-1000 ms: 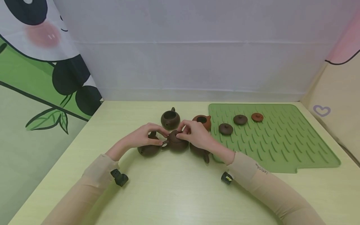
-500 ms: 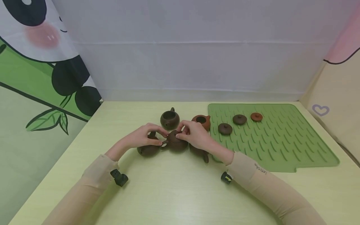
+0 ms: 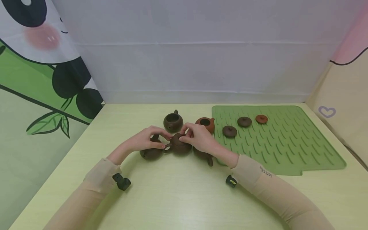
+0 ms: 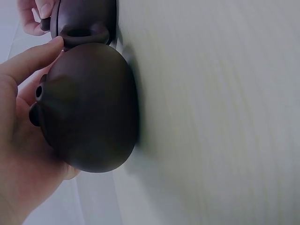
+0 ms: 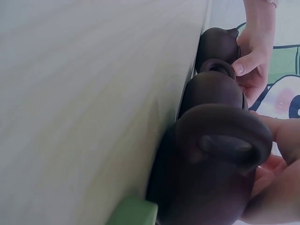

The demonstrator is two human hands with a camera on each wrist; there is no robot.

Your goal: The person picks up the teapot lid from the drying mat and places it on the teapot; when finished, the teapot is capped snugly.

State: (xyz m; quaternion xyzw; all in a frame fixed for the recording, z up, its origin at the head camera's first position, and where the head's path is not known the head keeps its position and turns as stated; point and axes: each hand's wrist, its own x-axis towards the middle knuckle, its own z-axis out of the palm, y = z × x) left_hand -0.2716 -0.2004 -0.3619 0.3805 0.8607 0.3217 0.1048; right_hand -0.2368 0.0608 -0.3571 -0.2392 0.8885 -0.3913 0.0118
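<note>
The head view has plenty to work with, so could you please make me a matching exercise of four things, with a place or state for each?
1. right hand
2. reddish lid
3. reddish teapot
4. green mat

A. standing without a lid
B. lying beneath three lids
C. farthest right of the lids
D. pinching the lid knob of the middle teapot

Pairs: 1-D, 2-C, 3-A, 4-B

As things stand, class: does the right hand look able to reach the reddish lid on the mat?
Probably yes: nothing covers the reddish lid on the green mat, though the right hand must first release the teapot knob.
</note>
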